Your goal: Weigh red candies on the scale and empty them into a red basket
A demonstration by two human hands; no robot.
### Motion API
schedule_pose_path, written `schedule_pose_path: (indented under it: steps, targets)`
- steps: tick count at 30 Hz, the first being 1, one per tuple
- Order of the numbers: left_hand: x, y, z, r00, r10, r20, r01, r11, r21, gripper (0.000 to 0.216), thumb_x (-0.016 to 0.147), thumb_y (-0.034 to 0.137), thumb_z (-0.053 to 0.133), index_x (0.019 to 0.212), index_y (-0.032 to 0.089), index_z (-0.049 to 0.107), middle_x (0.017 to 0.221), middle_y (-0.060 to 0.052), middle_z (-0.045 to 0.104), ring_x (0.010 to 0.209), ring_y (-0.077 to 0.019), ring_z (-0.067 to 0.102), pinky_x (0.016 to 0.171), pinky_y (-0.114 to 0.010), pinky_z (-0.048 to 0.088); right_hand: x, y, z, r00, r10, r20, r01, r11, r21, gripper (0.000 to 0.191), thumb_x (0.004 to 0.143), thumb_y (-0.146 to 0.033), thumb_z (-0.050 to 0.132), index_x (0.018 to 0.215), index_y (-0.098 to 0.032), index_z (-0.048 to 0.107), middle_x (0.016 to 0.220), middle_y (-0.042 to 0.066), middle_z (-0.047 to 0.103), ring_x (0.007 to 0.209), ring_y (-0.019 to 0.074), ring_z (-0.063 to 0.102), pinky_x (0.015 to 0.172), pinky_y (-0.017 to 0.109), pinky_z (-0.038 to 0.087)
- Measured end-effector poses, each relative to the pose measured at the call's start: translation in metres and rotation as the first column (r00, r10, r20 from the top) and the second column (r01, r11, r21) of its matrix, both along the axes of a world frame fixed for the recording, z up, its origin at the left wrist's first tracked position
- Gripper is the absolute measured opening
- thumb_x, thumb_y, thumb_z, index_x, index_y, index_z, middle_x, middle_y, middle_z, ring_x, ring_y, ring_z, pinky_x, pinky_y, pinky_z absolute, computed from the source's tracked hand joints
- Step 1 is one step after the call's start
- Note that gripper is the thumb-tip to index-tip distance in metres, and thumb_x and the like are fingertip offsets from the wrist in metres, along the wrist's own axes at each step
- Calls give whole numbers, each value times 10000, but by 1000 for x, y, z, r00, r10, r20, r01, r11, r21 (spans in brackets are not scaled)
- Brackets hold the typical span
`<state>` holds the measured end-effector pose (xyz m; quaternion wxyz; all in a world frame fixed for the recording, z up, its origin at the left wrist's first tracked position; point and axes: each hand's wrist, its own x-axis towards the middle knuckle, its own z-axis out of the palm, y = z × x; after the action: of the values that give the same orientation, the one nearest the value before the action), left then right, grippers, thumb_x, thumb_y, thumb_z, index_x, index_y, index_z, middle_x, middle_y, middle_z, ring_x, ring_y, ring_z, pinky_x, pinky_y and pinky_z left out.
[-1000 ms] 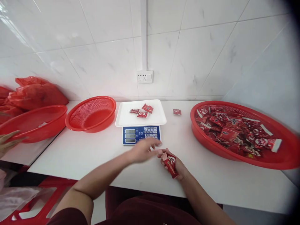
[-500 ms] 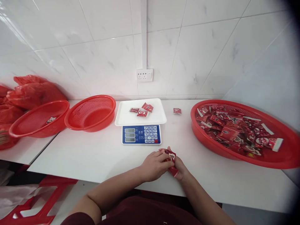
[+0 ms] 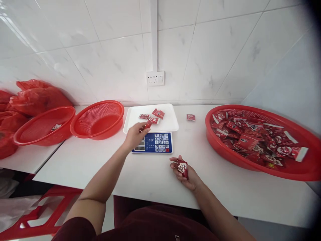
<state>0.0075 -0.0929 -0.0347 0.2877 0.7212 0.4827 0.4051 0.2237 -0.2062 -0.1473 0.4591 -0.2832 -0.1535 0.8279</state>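
Though apart, left hand (image 3: 135, 135) tight on red packet (image 3: 148, 124), seemingly over tray (image 3: 132, 116); right hand (image 3: 188, 176) around second packet (image 3: 182, 168).

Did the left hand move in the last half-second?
Yes: judged against the scale, the left hand went forward and leftward, from the right hand to the near edge of the white tray.

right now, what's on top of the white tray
Three red packets lie on the tray; the left hand holds another over it, covering part of its near edge.
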Motion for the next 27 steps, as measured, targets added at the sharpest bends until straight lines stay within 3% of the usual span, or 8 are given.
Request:
schedule_pose_path:
  steps: [3,6,11,14,16,18,20,27]
  targets:
    - [-14,37,9,981,91,-170,-75,992,102,313,747,376,603,1011,212,639,817,-40,629,690,-157,540,651,-265,429,0,0,0,1000,-1,3,1,1000,-5,317,786,-459,560,883,-166,631,663,11,602,372,16,335,268,99,187]
    - [-20,53,13,979,110,-173,-99,992,76,363,754,384,599,1067,200,609,913,-66,643,759,-177,570,678,-272,443,0,-1,0,1000,-5,11,5,1000,-12,312,793,-458,551,882,-169,630,659,9,601,374,18,333,268,99,186]
    - [-10,15,2,988,137,-73,-121,975,186,294,817,359,524,1055,208,608,1058,-79,615,943,-207,562,838,-322,434,1,-2,0,999,-15,46,15,1000,5,309,793,-456,544,886,-172,623,670,10,594,379,24,326,270,113,179]
    - [10,-39,-19,985,-128,-115,145,978,147,257,820,326,521,1039,239,622,1002,-74,641,967,-219,566,885,-347,419,-3,-3,2,991,-4,132,0,1000,29,283,788,-434,549,888,-178,614,672,5,584,378,25,326,274,125,157]
    - [26,-72,-34,877,-432,-211,451,891,53,339,814,332,533,1144,265,568,1115,-75,605,1027,-226,549,899,-351,417,-6,-5,4,976,-8,219,-8,997,73,249,777,-405,568,878,-181,604,658,-6,572,383,23,334,292,129,158]
    - [41,-95,-46,760,-601,-248,621,784,3,464,802,348,552,1249,253,478,1228,-92,536,1112,-238,499,931,-357,401,-9,-8,7,954,1,300,-38,992,118,219,754,-362,599,882,-185,595,619,-23,545,390,25,333,316,135,172]
    - [51,-105,-54,714,-649,-263,670,742,-14,520,797,330,563,1291,246,426,1269,-96,503,1177,-244,441,968,-369,371,-11,-10,9,939,28,342,-81,987,141,217,740,-328,610,908,-193,588,604,-30,526,404,34,334,333,146,178]
    - [55,-103,-60,766,-583,-271,608,794,9,259,857,229,454,1051,272,620,1108,-39,611,1008,-185,557,848,-288,440,-11,-12,8,942,63,329,-121,980,159,179,763,-300,598,899,-183,595,523,-62,414,398,24,239,359,164,149]
